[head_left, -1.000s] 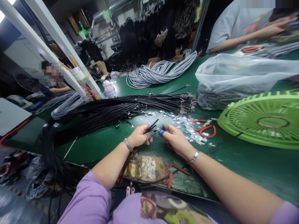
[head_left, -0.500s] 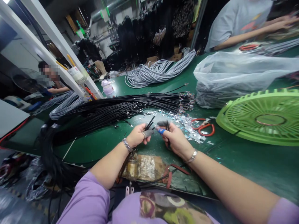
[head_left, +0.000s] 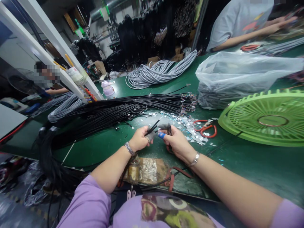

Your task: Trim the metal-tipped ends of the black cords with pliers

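The work seems partly done: in the black cable bundle (head_left: 114, 111) lying across the table (head_left: 247, 172), the ends toward the middle fan out into bare coloured wires (head_left: 189, 103), while other, shorter-reaching ends in the nearer layer look uncut or only show small pale tips, too small to judge. Silvery scraps (head_left: 196, 135) strewn between those wires and the red-handled cutters (head_left: 209, 129) suggest that a good many ends have been stripped, though how many remain cannot be counted. The few black cable ends (head_left: 154, 126) in hand appear unfinished, with no fanned wires visible on them. They sit in front of the bundle, above the middle of the table's near edge, pinched between thumb and fingers of the left hand (head_left: 142, 138), their tips pointing up and away toward the far edge. The right hand (head_left: 177, 139) is just beside them, its fingers curled round a dark pointed tool (head_left: 169, 128); its thumb, in a blue wrap (head_left: 161, 135), and its forefinger come close together near the cable tips, but whether they nip a cable I cannot tell.
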`<act>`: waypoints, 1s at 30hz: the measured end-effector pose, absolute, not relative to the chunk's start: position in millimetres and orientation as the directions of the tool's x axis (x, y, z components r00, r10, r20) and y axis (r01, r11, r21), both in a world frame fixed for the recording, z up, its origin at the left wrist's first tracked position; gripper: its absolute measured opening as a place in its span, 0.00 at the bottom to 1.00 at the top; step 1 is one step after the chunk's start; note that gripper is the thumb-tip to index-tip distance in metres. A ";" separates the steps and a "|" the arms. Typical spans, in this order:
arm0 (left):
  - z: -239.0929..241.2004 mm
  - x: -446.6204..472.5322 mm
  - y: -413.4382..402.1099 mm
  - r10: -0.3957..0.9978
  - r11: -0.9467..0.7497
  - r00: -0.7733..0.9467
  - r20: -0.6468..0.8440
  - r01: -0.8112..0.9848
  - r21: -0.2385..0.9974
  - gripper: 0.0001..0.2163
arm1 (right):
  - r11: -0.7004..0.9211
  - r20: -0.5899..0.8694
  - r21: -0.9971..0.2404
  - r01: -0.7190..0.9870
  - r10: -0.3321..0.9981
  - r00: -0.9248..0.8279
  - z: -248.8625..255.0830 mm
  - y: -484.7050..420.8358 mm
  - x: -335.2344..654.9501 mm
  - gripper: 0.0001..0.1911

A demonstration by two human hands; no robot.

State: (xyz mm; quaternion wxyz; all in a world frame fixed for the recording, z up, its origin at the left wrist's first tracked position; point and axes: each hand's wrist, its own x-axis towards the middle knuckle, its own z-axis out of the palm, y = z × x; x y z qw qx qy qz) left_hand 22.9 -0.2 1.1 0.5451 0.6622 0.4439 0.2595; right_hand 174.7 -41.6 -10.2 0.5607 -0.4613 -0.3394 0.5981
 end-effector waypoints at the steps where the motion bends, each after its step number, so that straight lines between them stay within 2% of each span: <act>1: 1.4 22.7 -0.1 0.871 -0.008 0.470 -0.141 0.300 0.954 0.17 | -0.145 -0.171 -0.924 -0.353 0.984 0.043 -9.9 -41.9 174.8 0.19; 12: 1.8 22.0 -0.1 0.873 -0.029 0.471 -0.126 0.308 0.951 0.15 | -0.138 -0.194 -0.893 -0.429 0.977 0.090 -11.5 -41.5 176.4 0.25; 23: -0.9 20.6 0.8 0.875 -0.055 0.473 -0.108 0.317 0.947 0.15 | -0.111 -0.162 -0.897 -0.427 0.983 0.084 -14.0 -39.2 176.1 0.23; 30: -2.6 19.7 0.7 0.868 -0.076 0.487 -0.097 0.323 0.943 0.15 | -0.146 -0.190 -0.894 -0.423 0.980 0.062 -12.8 -40.5 176.7 0.18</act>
